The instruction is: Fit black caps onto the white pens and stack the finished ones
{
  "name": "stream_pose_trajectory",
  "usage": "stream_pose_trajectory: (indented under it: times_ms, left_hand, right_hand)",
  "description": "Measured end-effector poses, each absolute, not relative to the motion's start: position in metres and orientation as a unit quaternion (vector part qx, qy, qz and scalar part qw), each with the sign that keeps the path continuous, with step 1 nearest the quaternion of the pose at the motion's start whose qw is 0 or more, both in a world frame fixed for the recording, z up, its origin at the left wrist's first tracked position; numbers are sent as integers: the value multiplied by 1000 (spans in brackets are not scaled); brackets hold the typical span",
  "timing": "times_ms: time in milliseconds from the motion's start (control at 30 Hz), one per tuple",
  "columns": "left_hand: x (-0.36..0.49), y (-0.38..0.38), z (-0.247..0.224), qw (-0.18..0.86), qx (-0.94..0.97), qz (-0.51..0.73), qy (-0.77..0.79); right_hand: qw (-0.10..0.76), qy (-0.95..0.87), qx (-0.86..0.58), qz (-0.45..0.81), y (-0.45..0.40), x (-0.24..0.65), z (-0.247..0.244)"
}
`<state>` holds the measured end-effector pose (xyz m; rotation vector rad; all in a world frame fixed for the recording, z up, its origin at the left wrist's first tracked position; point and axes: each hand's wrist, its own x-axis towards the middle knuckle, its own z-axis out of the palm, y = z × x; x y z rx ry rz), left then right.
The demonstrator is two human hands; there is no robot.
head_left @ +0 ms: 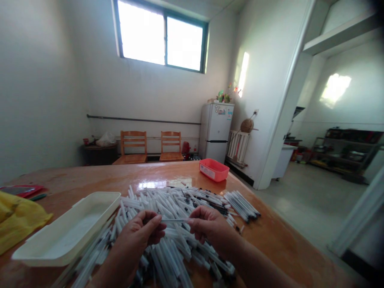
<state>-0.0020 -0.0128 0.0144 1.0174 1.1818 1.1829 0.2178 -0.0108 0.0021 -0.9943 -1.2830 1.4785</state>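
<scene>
A thin, pale rod (174,220), like a pen refill or tube, is stretched level between my two hands. My left hand (147,229) pinches its left end between thumb and fingers. The right end is pinched by my right hand (207,225). Beneath and around both hands lies a large heap of white and clear pen tubes (169,252), some with black ends. To the right of the heap, a neat row of pens (241,205) lies side by side with dark tips toward me.
A long cream tray (72,228) stands left of the heap, beside a yellow bag (21,220). A red plastic basket (213,170) sits near the far edge of the wooden table (285,240). Two chairs and a fridge (217,130) stand beyond.
</scene>
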Motion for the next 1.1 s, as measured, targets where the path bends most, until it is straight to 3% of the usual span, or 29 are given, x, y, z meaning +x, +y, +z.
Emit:
stream_pose_trajectory:
  times_ms: [300,1100]
  left_hand:
    - [4,-17,12,586,426,493,482]
    - [15,-21,8,533,474,507,485]
  right_hand:
    - [467,-525,-384,599,-6,227,3]
    - [448,-561,-368,591,-7,238,7]
